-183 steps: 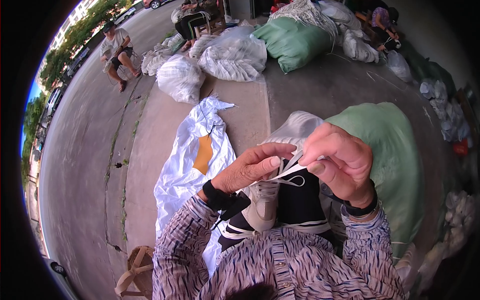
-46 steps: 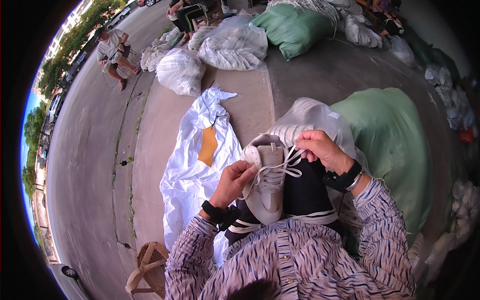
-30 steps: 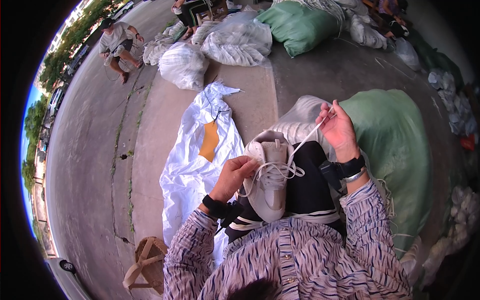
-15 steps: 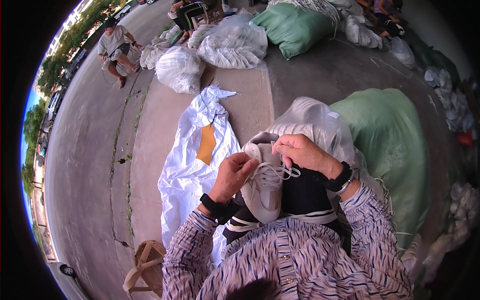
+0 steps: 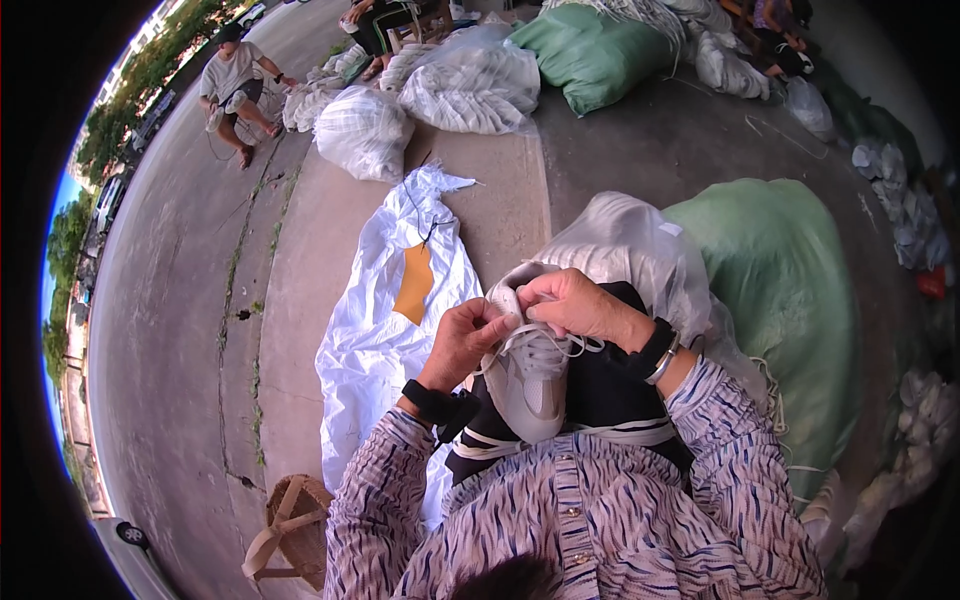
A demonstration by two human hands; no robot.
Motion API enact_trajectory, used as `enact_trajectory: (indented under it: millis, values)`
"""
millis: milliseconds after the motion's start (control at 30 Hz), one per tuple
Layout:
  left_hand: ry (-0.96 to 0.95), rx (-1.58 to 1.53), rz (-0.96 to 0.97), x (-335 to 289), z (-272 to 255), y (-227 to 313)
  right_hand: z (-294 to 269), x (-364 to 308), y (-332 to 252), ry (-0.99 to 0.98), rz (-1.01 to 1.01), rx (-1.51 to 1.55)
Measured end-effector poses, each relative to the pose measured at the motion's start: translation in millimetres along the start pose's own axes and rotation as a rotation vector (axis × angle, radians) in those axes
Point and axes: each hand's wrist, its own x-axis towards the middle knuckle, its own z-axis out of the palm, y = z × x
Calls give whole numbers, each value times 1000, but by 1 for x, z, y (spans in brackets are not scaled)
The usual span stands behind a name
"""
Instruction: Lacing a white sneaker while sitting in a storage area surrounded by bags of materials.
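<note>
A white and grey sneaker (image 5: 535, 390) rests on my lap over dark trousers, its toe toward me and its opening pointing away. White shoelace (image 5: 543, 345) runs through the eyelets, with a loop lying to the right. My left hand (image 5: 463, 338) pinches at the left edge of the lacing, thumb and forefinger closed on the lace. From the right, my right hand (image 5: 578, 305) reaches over the tongue, its fingertips pinched on the lace close to the left hand. The fingers partly hide the upper eyelets.
A white sheet (image 5: 350, 370) with an orange-brown piece (image 5: 413, 285) lies to my left. A clear bag (image 5: 625, 235) and a green sack (image 5: 775, 270) stand at the right. A woven basket or hat (image 5: 300, 530) sits lower left. Farther off are more sacks (image 5: 365, 130) and a seated person (image 5: 235, 90).
My right hand has moved left, from the right side of the shoe to beside my left hand at the upper lacing. The left hand stays nearly in place.
</note>
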Motion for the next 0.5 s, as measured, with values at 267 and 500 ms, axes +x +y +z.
enact_trajectory:
  millis: [267, 500]
  values:
    - [-62, -71, -124, -6, -4, 9, 16, -6, 11, 303, -396, -743]
    - [-168, -201, -254, -8, -12, 21, -40, -11, 25, 725, -435, -685]
